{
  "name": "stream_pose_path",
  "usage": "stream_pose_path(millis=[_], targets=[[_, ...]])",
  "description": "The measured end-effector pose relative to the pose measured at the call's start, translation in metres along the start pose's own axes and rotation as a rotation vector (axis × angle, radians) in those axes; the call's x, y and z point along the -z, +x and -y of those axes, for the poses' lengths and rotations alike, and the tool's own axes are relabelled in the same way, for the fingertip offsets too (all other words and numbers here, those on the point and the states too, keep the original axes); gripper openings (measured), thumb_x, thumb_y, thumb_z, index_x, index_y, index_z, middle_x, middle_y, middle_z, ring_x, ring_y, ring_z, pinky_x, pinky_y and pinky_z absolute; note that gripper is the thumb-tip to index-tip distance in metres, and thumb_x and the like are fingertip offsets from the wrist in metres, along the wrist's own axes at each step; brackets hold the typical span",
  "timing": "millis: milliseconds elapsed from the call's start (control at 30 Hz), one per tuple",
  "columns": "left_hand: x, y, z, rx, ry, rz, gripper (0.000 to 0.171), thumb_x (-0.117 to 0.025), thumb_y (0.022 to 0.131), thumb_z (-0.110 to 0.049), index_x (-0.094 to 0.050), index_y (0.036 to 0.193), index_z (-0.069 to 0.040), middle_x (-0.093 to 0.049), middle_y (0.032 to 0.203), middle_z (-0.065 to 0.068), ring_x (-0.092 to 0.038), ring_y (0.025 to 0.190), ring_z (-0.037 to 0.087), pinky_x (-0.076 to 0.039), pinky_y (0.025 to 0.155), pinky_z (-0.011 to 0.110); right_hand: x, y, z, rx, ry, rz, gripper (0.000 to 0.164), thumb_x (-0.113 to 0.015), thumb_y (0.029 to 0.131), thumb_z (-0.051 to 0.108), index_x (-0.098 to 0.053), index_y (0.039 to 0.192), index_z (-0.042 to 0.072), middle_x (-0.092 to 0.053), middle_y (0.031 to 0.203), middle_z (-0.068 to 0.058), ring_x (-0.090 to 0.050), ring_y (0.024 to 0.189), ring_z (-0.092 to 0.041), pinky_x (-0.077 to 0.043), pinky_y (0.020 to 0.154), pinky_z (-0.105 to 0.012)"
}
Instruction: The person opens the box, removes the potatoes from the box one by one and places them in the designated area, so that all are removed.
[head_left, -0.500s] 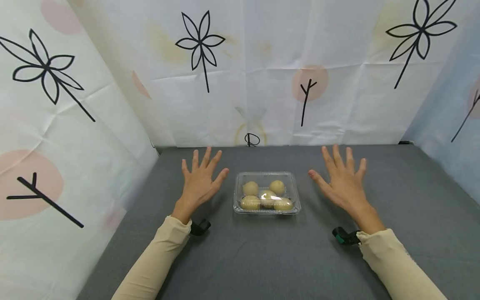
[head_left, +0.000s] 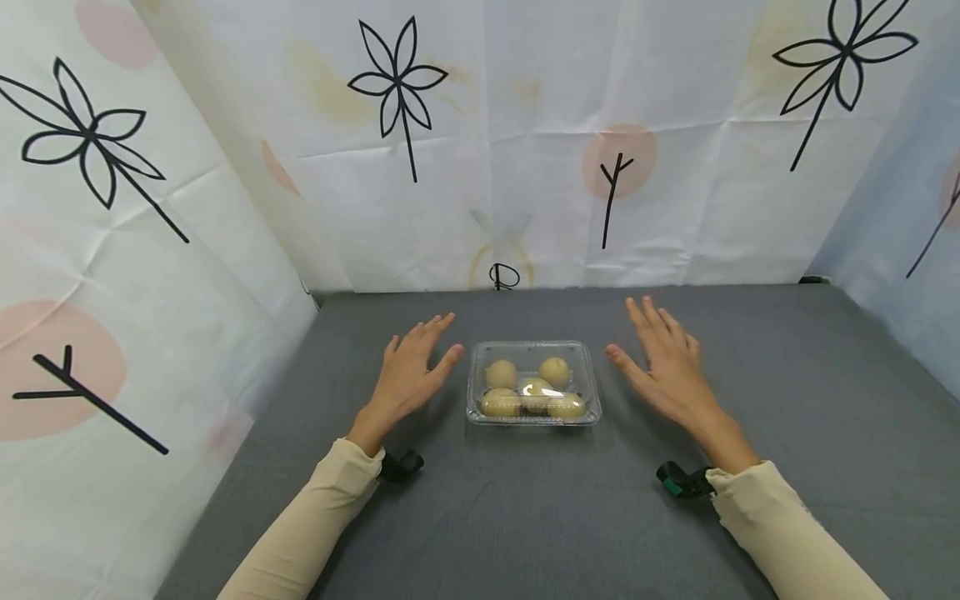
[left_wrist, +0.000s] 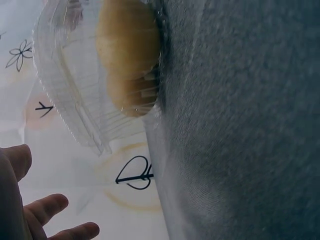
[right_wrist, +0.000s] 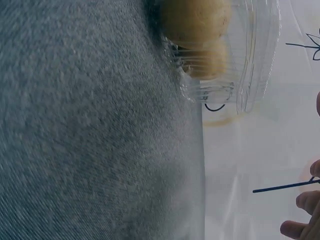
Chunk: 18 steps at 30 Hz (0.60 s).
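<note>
A clear plastic clamshell box [head_left: 534, 351] with its lid down sits on the grey table, holding several round, pale yellow fruits or vegetables [head_left: 501, 403] whose exact kind I cannot tell. To its left my left hand [head_left: 412, 372] hovers with fingers extended and thumb pointing toward the box. My right hand [head_left: 669, 379] mirrors it on the other side, fingers straight, thumb apart. Neither hand holds anything, and a gap shows between each hand and the box. In the left wrist view the box's ribbed side [left_wrist: 75, 75] is close; the right wrist view shows its opposite side [right_wrist: 245, 60].
Grey cloth covers the table [head_left: 525, 517]. White fabric walls [head_left: 525, 83] with black flower drawings enclose its back and sides. A black wrist camera [head_left: 401, 467] is strapped under the left wrist, another wrist camera [head_left: 682, 481] under the right.
Both hands have turned inward and moved a little nearer to the box, their fingers less spread than before. The box has stayed in place.
</note>
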<state>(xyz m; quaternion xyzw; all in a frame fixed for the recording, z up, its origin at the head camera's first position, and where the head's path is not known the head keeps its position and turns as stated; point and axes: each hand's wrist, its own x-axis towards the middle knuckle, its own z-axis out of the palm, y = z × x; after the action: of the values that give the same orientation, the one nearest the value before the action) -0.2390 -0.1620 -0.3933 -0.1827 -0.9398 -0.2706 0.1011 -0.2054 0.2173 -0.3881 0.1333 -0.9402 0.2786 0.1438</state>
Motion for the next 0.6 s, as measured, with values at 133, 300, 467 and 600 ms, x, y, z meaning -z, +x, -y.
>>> stream_pose_path(millis=[133, 300, 467, 600], targets=[[-0.005, -0.004, -0.002, -0.013, -0.016, 0.019, 0.062, -0.046, 0.105, -0.052, -0.035, 0.160, -0.028, -0.038, 0.165, 0.008, -0.032, 0.152, 0.040, -0.013, 0.120, 0.071, -0.003, 0.000, 0.002, 0.022, 0.002, 0.032, 0.076, -0.050, 0.105, 0.050, -0.014, 0.166, 0.021, -0.017, 0.170, -0.019, -0.021, 0.150, -0.050, -0.013, 0.114, -0.073], [-0.010, -0.010, -0.009, -0.019, -0.040, 0.055, 0.061, -0.047, 0.104, -0.052, -0.035, 0.160, -0.030, -0.037, 0.165, 0.006, -0.034, 0.152, 0.038, -0.015, 0.120, 0.071, -0.007, -0.002, 0.003, 0.054, -0.004, 0.068, 0.072, -0.051, 0.105, 0.048, -0.018, 0.165, 0.024, -0.030, 0.166, -0.019, -0.031, 0.145, -0.048, -0.019, 0.112, -0.071], [-0.015, -0.015, -0.013, -0.041, -0.047, 0.080, 0.060, -0.046, 0.104, -0.053, -0.037, 0.159, -0.029, -0.042, 0.162, 0.006, -0.039, 0.149, 0.037, -0.019, 0.119, 0.072, -0.010, -0.006, 0.007, 0.070, 0.046, 0.126, 0.070, -0.053, 0.105, 0.045, -0.022, 0.164, 0.024, -0.038, 0.162, -0.020, -0.033, 0.145, -0.047, -0.021, 0.110, -0.074], [-0.019, -0.019, -0.014, -0.054, -0.056, 0.106, 0.061, -0.045, 0.104, -0.054, -0.036, 0.160, -0.030, -0.042, 0.162, 0.005, -0.039, 0.149, 0.037, -0.019, 0.119, 0.073, -0.012, -0.010, 0.013, 0.075, 0.093, 0.193, 0.071, -0.054, 0.105, 0.045, -0.021, 0.165, 0.025, -0.036, 0.162, -0.021, -0.032, 0.147, -0.048, -0.018, 0.112, -0.078]])
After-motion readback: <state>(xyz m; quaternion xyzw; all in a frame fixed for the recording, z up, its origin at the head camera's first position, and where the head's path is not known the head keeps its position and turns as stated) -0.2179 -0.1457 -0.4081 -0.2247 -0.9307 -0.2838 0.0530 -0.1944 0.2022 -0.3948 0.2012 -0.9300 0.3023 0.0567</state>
